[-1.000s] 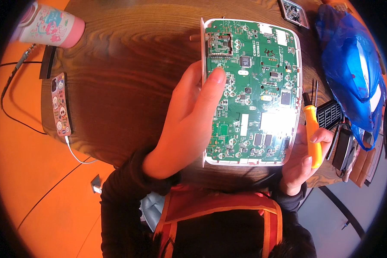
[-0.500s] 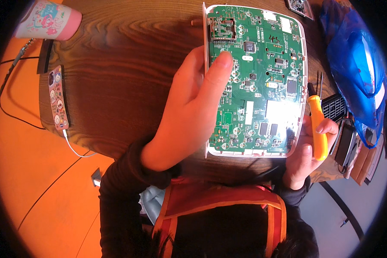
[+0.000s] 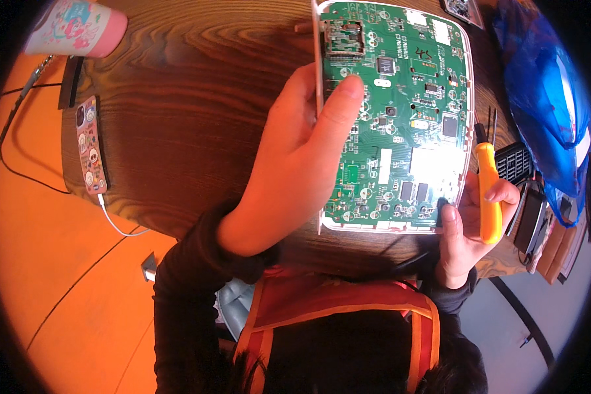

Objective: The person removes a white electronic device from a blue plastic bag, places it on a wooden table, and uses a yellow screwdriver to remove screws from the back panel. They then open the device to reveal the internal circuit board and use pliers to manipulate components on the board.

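Observation:
A green circuit board [image 3: 394, 154] sits in a shallow white plastic housing [image 3: 469, 85], held up tilted above the table. My left hand [image 3: 302, 151] grips its left edge, thumb lying on the board's face and the other fingers behind. At the lower right corner, the thumb of my right hand [image 3: 463, 230] rests on the board's edge. That same hand also holds a yellow-handled screwdriver [image 3: 489, 197], its thin dark end pointing away from me. Some of the right fingers are hidden behind the housing. Bright glare washes out part of the board's lower right.
On the dark wooden table [image 3: 190, 118], a phone [image 3: 90, 144] with a white cable lies at left, below a pink-and-white cup [image 3: 79, 29]. At right are a blue plastic bag [image 3: 548, 85], a black slotted part [image 3: 513, 163] and a small tray of metal bits [image 3: 463, 10].
The board has shifted slightly away from me and to the right, with both hands still on it. My right thumb has moved up onto its lower right corner.

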The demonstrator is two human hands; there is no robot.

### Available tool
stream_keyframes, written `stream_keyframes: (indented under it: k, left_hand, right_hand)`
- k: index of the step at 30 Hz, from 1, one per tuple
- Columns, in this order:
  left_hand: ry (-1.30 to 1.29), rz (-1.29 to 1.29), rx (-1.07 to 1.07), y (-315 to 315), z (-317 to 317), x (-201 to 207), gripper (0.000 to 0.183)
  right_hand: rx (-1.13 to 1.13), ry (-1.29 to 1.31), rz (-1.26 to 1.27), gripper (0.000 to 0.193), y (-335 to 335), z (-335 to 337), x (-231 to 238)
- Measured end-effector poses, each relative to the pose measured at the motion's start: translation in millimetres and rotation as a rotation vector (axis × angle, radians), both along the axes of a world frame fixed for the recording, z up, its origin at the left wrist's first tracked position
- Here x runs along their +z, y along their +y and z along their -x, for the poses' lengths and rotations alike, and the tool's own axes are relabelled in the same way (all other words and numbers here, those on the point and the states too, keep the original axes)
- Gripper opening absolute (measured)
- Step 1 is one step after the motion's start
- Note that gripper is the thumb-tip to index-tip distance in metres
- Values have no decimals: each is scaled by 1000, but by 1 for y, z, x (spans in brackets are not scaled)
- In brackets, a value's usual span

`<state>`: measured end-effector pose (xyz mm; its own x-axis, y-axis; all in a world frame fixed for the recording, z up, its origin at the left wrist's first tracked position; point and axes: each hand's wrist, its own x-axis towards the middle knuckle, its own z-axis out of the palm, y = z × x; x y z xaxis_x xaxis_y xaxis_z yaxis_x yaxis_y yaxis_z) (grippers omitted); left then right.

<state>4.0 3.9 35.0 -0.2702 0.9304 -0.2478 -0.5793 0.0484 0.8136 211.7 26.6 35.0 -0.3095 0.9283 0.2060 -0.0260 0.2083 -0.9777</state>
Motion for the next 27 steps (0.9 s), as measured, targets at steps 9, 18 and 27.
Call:
stream_keyframes:
  k: [9,18,27]
  left_hand:
    - [122,46,-71,-2,5,3,29]
    - [139,58,-81,-2,4,7,34]
    - [121,36,-69,-4,4,5,34]
  right_hand:
    - [118,251,76,37,1,0,0]
    - [115,227,51,38,0,1,1]
    - [86,238,68,37,-3,3,1]
